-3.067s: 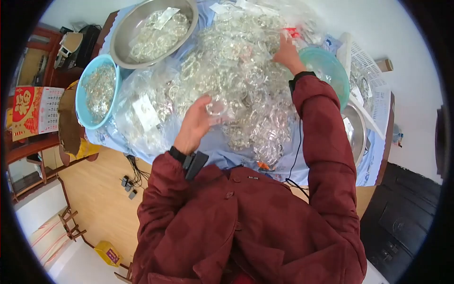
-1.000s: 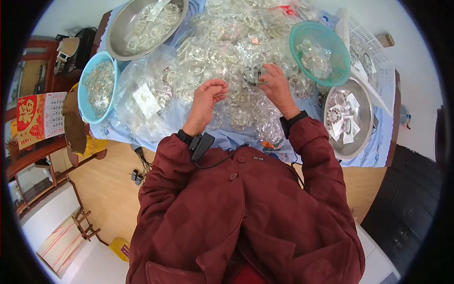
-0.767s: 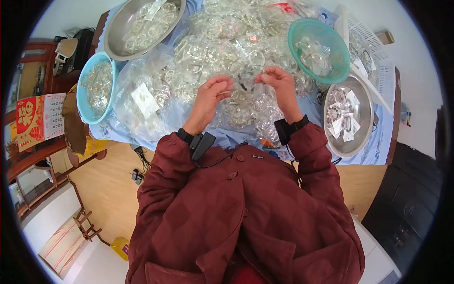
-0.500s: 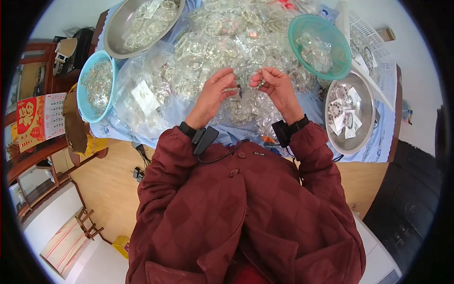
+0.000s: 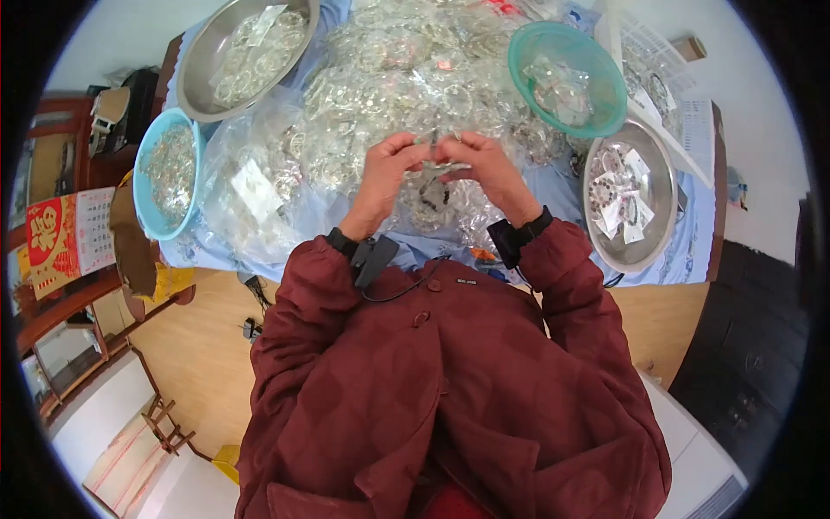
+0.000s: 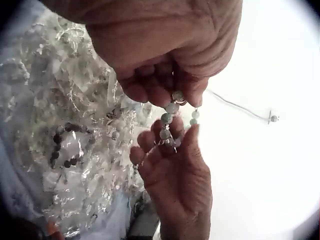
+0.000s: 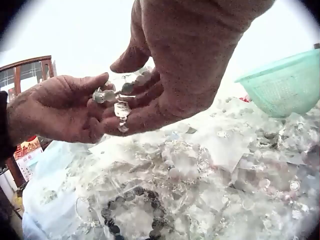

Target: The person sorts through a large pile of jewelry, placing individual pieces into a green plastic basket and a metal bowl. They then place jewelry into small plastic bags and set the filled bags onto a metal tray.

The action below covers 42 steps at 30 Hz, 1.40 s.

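A beaded bracelet [image 6: 166,118] of pale green and whitish beads with silvery charms is stretched between my two hands, over the front of the heap. My left hand [image 5: 380,182] pinches one part between thumb and fingers. Facing it, my right hand [image 5: 494,173] holds the other side with bent fingers, the beads lying across them in the right wrist view. A cord with a small bead at its tip [image 6: 273,119] sticks out past the left thumb. Below the hands, a dark beaded bracelet [image 7: 157,215] in a clear bag lies on the heap of bagged bracelets [image 5: 389,95].
At the right stand a green basket [image 5: 519,65], a steel bowl [image 5: 596,233] with carded bracelets, and a white rack [image 5: 702,147]. To the left are a blue basin [image 5: 143,190], a steel basin [image 5: 194,82] and a large plastic bag [image 5: 229,221].
From the far right of the heap, my right hand has come back to the front. Both hands, apart half a second ago, have met at the pale bracelet. The view has shifted slightly.
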Each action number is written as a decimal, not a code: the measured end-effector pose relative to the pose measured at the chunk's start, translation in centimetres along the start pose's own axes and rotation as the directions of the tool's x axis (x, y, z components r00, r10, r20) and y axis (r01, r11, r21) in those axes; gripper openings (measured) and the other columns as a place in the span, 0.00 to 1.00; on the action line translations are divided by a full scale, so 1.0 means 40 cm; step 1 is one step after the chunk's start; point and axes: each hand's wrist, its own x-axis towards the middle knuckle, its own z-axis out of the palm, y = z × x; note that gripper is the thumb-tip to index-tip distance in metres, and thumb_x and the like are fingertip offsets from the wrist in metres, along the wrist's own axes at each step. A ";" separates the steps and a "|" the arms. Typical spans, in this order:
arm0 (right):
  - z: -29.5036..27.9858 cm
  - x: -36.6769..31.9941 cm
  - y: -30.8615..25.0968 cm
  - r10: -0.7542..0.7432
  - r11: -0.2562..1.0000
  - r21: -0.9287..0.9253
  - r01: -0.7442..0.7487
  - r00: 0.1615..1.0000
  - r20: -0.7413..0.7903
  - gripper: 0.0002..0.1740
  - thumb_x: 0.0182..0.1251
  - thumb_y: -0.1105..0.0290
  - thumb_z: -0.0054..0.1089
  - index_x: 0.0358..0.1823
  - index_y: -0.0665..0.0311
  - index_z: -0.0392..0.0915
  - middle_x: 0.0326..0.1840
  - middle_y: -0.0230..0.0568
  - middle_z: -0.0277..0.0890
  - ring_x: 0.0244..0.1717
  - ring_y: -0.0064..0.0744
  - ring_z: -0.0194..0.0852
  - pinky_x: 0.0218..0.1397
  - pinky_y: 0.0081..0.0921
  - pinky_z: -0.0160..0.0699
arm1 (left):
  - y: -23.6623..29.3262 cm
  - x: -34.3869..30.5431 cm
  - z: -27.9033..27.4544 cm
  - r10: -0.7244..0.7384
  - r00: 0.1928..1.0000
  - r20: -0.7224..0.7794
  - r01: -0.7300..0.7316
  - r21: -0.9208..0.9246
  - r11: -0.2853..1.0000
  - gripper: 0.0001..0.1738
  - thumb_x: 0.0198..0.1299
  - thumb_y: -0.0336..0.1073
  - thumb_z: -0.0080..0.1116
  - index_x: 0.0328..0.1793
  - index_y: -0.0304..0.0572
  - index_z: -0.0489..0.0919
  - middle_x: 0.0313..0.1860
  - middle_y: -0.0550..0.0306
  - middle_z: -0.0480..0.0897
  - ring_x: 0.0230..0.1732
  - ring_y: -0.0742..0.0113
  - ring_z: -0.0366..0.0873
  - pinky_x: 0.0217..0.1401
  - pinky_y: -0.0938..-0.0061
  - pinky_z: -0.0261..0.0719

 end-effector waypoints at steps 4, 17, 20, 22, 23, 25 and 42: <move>-0.014 -0.021 0.020 0.064 0.996 -0.065 -0.061 0.997 0.049 0.10 0.59 0.68 0.57 0.36 0.68 0.75 0.29 0.35 0.77 0.27 0.26 0.77 0.33 0.24 0.80 | 0.018 0.001 -0.003 -0.087 0.996 -0.019 0.086 -0.034 0.996 0.09 0.54 0.31 0.57 0.41 0.37 0.76 0.29 0.64 0.77 0.28 0.78 0.69 0.34 0.84 0.67; -0.127 -0.099 -0.074 -0.111 0.992 -0.086 0.091 0.959 -0.262 0.09 0.56 0.71 0.59 0.36 0.69 0.76 0.25 0.37 0.76 0.22 0.26 0.76 0.28 0.22 0.78 | -0.076 -0.028 -0.106 -0.194 0.976 -0.104 0.173 -0.178 0.969 0.09 0.56 0.28 0.53 0.43 0.37 0.75 0.32 0.58 0.77 0.27 0.75 0.70 0.35 0.80 0.71; -0.196 -0.128 -0.164 -0.244 0.967 -0.160 0.200 0.911 -0.333 0.12 0.59 0.68 0.57 0.38 0.70 0.75 0.28 0.36 0.76 0.26 0.26 0.76 0.35 0.24 0.77 | -0.120 -0.050 -0.129 -0.255 0.960 -0.119 0.233 -0.171 0.957 0.09 0.56 0.28 0.53 0.44 0.38 0.75 0.32 0.57 0.78 0.27 0.74 0.71 0.34 0.81 0.71; -0.270 -0.136 -0.209 -0.516 0.857 -0.186 0.481 0.802 -0.302 0.11 0.62 0.67 0.53 0.40 0.68 0.74 0.34 0.33 0.74 0.37 0.23 0.74 0.42 0.24 0.74 | -0.133 -0.081 -0.151 -0.311 0.936 -0.168 0.282 -0.173 0.944 0.09 0.56 0.29 0.53 0.44 0.38 0.75 0.32 0.57 0.79 0.27 0.74 0.72 0.33 0.81 0.71; -0.329 -0.127 -0.259 -0.592 0.806 -0.249 0.537 0.751 -0.294 0.10 0.63 0.68 0.52 0.40 0.68 0.74 0.35 0.35 0.74 0.37 0.25 0.74 0.46 0.24 0.73 | -0.134 -0.082 -0.151 -0.310 0.938 -0.158 0.285 -0.163 0.945 0.09 0.56 0.29 0.52 0.43 0.38 0.75 0.32 0.57 0.79 0.27 0.74 0.72 0.33 0.81 0.71; -0.427 -0.107 -0.342 -0.575 0.785 -0.150 0.601 0.616 -0.539 0.14 0.64 0.69 0.51 0.45 0.72 0.73 0.42 0.39 0.74 0.44 0.31 0.75 0.53 0.26 0.72 | -0.137 -0.091 -0.156 -0.319 0.934 -0.158 0.294 -0.161 0.942 0.09 0.56 0.29 0.52 0.43 0.38 0.75 0.32 0.56 0.79 0.27 0.74 0.72 0.34 0.80 0.72; -0.316 -0.296 0.242 0.050 0.730 -0.645 -0.227 0.958 -0.281 0.14 0.56 0.68 0.60 0.42 0.66 0.77 0.28 0.38 0.78 0.26 0.27 0.77 0.30 0.23 0.74 | -0.163 -0.148 -0.170 -0.476 0.878 -0.053 0.474 -0.049 0.879 0.09 0.56 0.32 0.55 0.43 0.41 0.75 0.35 0.58 0.80 0.32 0.73 0.76 0.39 0.76 0.77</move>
